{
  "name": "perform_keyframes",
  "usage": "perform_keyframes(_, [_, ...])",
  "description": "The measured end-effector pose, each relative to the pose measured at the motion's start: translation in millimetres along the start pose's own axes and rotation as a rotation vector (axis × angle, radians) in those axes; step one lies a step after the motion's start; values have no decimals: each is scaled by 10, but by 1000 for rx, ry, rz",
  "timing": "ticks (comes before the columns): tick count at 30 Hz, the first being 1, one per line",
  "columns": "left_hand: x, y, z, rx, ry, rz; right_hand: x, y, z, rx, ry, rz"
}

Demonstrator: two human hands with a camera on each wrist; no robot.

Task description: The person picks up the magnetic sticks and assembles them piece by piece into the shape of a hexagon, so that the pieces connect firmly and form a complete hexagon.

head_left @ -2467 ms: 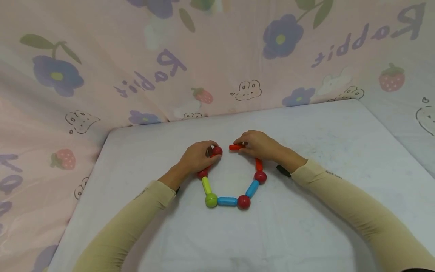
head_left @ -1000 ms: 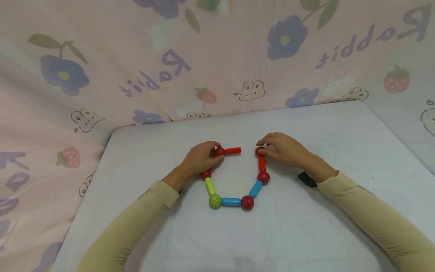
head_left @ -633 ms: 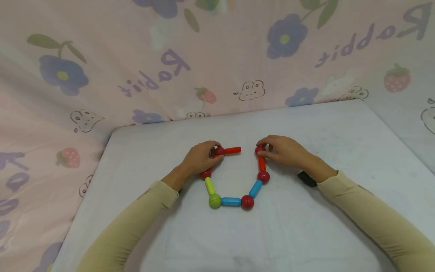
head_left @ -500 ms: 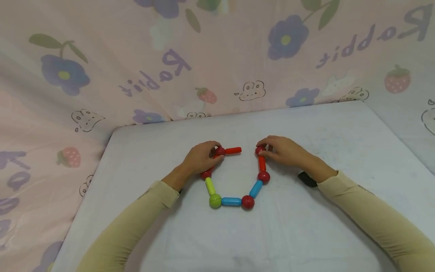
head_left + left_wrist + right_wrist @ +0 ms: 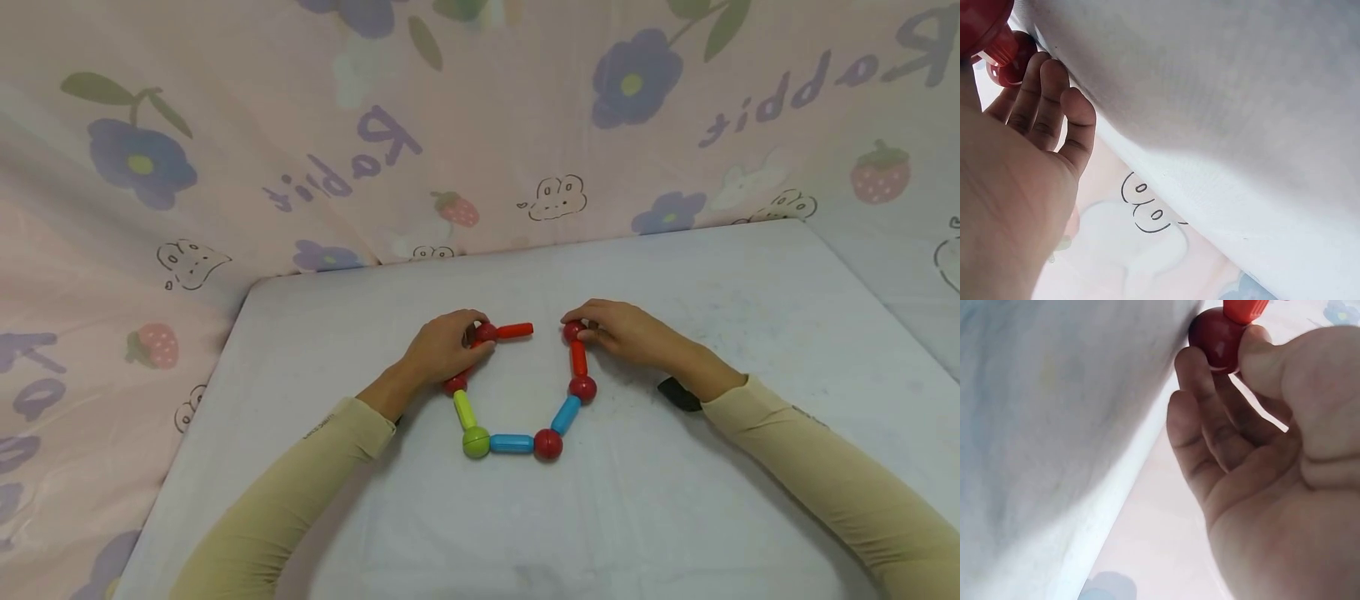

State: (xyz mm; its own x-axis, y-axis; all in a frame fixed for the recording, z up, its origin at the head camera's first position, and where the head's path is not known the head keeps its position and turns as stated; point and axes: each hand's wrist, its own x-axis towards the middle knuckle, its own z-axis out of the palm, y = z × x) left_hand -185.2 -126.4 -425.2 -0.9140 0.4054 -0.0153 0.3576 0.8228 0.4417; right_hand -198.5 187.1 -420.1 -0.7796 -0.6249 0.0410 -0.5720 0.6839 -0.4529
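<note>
A chain of toy balls and rods lies on the table in a U shape with a gap at the far side. My left hand (image 5: pixel 441 348) holds the red ball (image 5: pixel 487 332) at one end, fingers and thumb around it; a red rod (image 5: pixel 515 331) sticks out from that ball into the gap. Across the gap, my right hand (image 5: pixel 624 332) pinches another red ball (image 5: pixel 1216 339) between fingertips and thumb, with a red rod (image 5: pixel 578 358) running from it. The near part has a green ball (image 5: pixel 476 442), a yellow-green rod (image 5: pixel 464 409) and blue rods (image 5: pixel 512 443) joined by red balls.
The table (image 5: pixel 660 500) has a white cover with faint smudges. A pink patterned curtain (image 5: pixel 480 125) hangs along its far edge and left side. A dark strap piece (image 5: pixel 678 394) shows under the right wrist.
The red rod that the right hand held now sits on the left hand's ball. My right hand has moved right to the other end ball; both hands have stayed nearly still since.
</note>
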Motion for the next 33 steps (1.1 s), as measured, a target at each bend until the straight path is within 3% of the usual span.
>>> perform_keyframes(12, [-21, -6, 6, -19, -4, -16, 58, -40, 5, 2, -23, -1])
perform_keyframes(33, [-9, 8, 1, 2, 1, 24, 279, -189, 51, 0, -53, -8])
